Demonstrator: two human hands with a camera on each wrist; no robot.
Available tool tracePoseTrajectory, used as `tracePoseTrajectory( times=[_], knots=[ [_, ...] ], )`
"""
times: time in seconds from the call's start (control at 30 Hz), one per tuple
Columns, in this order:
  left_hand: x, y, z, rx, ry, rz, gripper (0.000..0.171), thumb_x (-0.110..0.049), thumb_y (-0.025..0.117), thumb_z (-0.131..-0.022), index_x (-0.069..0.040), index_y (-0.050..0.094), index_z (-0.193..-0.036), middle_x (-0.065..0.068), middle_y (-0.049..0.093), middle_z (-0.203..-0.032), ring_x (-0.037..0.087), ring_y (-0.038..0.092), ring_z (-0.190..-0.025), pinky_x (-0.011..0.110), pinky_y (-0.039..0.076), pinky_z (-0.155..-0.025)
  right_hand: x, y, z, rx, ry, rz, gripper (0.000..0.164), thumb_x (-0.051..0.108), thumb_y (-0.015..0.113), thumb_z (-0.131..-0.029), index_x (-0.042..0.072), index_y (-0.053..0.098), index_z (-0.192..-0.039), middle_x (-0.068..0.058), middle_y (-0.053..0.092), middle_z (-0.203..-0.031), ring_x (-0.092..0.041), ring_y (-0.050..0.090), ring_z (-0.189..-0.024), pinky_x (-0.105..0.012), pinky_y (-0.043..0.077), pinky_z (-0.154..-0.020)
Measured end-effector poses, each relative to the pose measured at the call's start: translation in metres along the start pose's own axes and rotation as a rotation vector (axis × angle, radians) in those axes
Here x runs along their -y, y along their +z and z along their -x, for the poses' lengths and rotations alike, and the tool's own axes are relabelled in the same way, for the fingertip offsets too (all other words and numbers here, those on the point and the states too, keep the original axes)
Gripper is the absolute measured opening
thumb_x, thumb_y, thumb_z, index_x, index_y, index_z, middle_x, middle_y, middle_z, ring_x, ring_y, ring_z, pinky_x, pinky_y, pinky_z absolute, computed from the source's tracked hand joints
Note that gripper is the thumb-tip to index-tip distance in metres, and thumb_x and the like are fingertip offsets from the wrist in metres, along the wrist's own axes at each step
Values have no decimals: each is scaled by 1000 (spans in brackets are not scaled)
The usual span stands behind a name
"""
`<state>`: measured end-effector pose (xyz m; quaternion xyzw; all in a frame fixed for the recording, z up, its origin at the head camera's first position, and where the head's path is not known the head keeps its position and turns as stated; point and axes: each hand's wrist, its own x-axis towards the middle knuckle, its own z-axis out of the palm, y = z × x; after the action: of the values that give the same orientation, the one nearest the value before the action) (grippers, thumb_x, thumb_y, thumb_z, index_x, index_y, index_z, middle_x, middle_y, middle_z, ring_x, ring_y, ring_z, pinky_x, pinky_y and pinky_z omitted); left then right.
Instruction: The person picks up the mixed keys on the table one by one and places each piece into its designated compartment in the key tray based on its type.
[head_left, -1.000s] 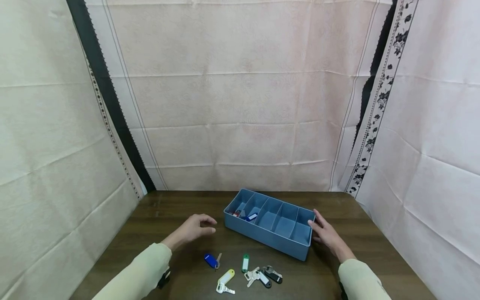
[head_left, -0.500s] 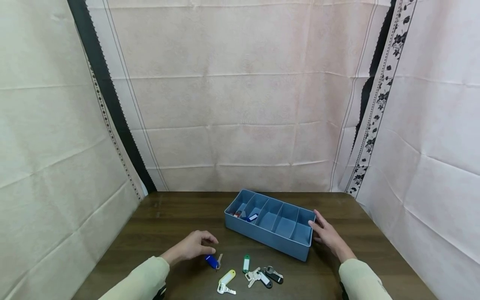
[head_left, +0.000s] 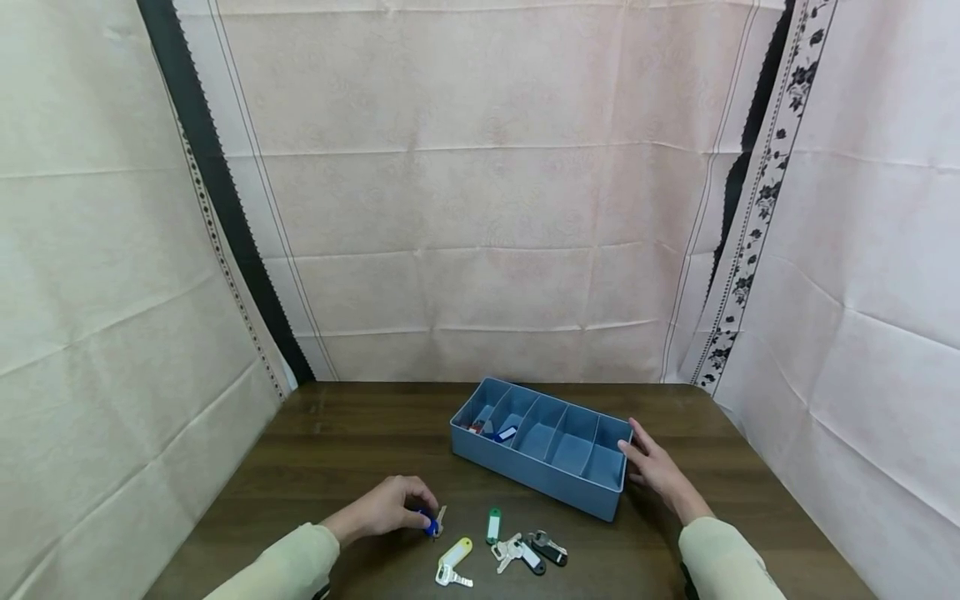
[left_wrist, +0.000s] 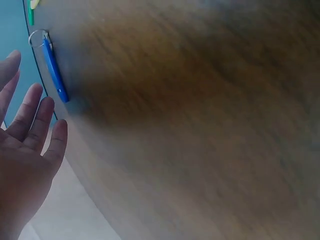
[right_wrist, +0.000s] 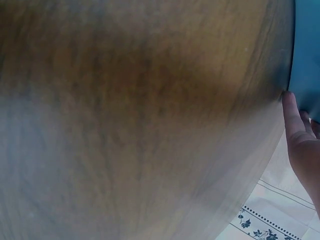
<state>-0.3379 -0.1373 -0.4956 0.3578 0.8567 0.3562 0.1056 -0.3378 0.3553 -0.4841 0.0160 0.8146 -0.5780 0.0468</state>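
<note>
My left hand (head_left: 397,506) hovers low over a blue key tag (head_left: 431,526) with a key (head_left: 441,517) on its ring. Thumb and fingers are spread around the tag in the head view. In the left wrist view the fingers look loosely extended, with a gap to the blue tag (left_wrist: 56,75). My right hand (head_left: 662,475) holds the right end of a blue divided box (head_left: 525,472), thumb tip at the rim. Its fingers lie along the outer wall in the right wrist view. Reddish items (head_left: 476,427) and a blue tag (head_left: 506,434) lie in the box's left compartments.
Nearer the front of the brown table (head_left: 360,408) lie a yellow key tag (head_left: 455,552), a green one (head_left: 493,527) and black ones (head_left: 551,551), with several keys among them. White cloth (head_left: 480,200) surrounds the table at the back and sides.
My left hand has come down and nearer, from beside the box to the blue key tag, now partly covering it. The right hand and the box have stayed put.
</note>
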Motion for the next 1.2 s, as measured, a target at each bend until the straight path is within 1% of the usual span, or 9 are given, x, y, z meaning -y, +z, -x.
tracePoseTrajectory(
  times=[0.23, 0.37, 0.53, 0.67, 0.73, 0.87, 0.97, 1.1, 1.2],
  knots=[
    [0, 5, 0, 3, 34, -44, 15, -14, 78, -86, -16, 75, -100, -12, 64, -100, 11, 60, -97, 32, 48, -85, 0, -1, 0, -1, 8, -10, 72, 37, 43, -107, 22, -4, -160, -29, -3, -161, -53, 16, -142, -60, 38, -103],
    [0, 7, -1, 9, 65, -62, 15, -13, 79, -84, -15, 75, -98, -11, 64, -99, 10, 59, -95, 31, 48, -85, 0, 0, 1, -5, 3, -6, 72, 37, 43, -107, 22, -3, -160, -29, -2, -160, -53, 18, -141, -59, 38, -103],
    [1, 10, -2, 6, 124, -88, 13, -14, 80, -84, -15, 76, -96, -9, 64, -99, 7, 59, -94, 31, 49, -84, -1, 0, 2, -7, -2, 5, 71, 36, 42, -107, 20, -3, -160, -31, -2, -160, -54, 21, -140, -58, 39, -102],
    [3, 12, -4, -1, 177, -128, 10, -17, 80, -84, -16, 76, -93, -10, 64, -98, 5, 58, -93, 30, 49, -83, -2, 0, 2, -11, -4, 10, 71, 36, 42, -107, 20, -2, -160, -30, -2, -160, -54, 21, -140, -59, 38, -102],
    [4, 14, -6, 1, 190, -153, 7, -20, 80, -84, -19, 76, -91, -12, 64, -97, 4, 58, -94, 29, 47, -84, -2, 0, 2, -11, -5, 10, 71, 36, 42, -107, 20, -2, -160, -30, -2, -160, -54, 21, -140, -59, 38, -103],
    [5, 15, -8, 13, 191, -189, 3, -23, 79, -85, -22, 77, -87, -16, 62, -97, 3, 57, -95, 30, 45, -85, -2, 0, 2, -5, -8, 5, 71, 34, 42, -108, 20, -4, -160, -30, -3, -160, -54, 20, -140, -60, 37, -103],
    [5, 15, -8, 14, 185, -202, 3, -23, 79, -84, -22, 77, -84, -16, 62, -97, 3, 56, -95, 30, 45, -85, -1, 1, 2, -2, -11, 3, 71, 34, 42, -107, 20, -4, -160, -31, -3, -160, -54, 20, -140, -60, 37, -103],
    [4, 15, -8, 8, 184, -195, 5, -20, 80, -84, -19, 76, -82, -15, 62, -97, 2, 56, -95, 29, 45, -85, -2, 1, 2, -10, -5, 7, 71, 36, 43, -107, 19, -2, -160, -30, -2, -160, -54, 20, -140, -60, 38, -103],
    [3, 14, -7, 12, 159, -158, 5, -18, 79, -84, -17, 75, -82, -13, 62, -97, 3, 56, -95, 29, 45, -86, -1, 1, 2, -15, -1, 5, 72, 37, 43, -107, 19, -2, -160, -30, -2, -160, -54, 20, -140, -59, 38, -103]
  ],
)
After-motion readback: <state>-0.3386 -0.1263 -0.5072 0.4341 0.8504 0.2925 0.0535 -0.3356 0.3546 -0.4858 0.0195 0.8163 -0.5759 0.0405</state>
